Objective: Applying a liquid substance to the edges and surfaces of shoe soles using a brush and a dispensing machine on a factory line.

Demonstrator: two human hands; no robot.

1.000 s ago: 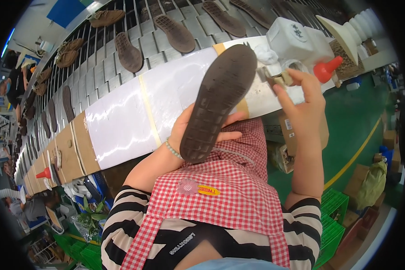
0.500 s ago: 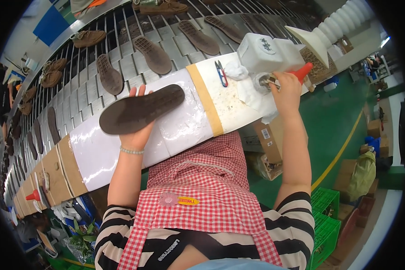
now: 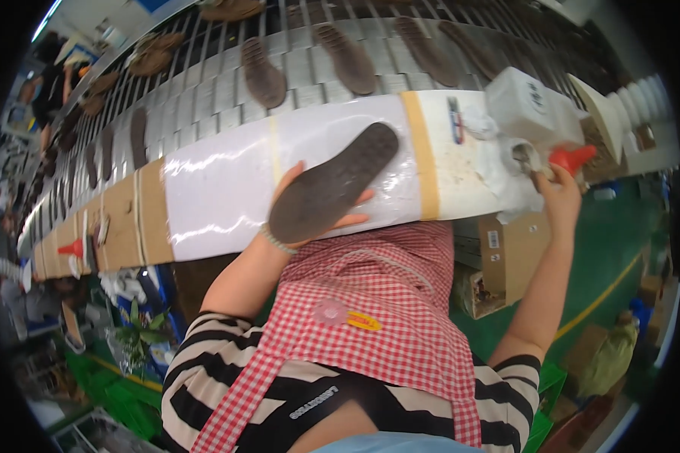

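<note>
A dark brown shoe sole rests across my left hand, its smooth face up. Fingers show on both sides of it, above the white plastic-covered board. At the right end of the bench, my right hand pinches the pale handle of what looks like a short brush. Its far end goes to the mouth of a small cup wrapped in whitish film. What lies inside the cup cannot be made out. Just beyond my right hand is a red cone-shaped nozzle.
Behind the board runs a slatted metal conveyor carrying several soles and shoes. A white plastic jug and red-and-blue thread snips are near the cup. Below the bench stands a cardboard box.
The view has swung, shifting the bench rightward in the picture. My left hand still holds the sole, now tilted more steeply. My right hand stays at the cup.
</note>
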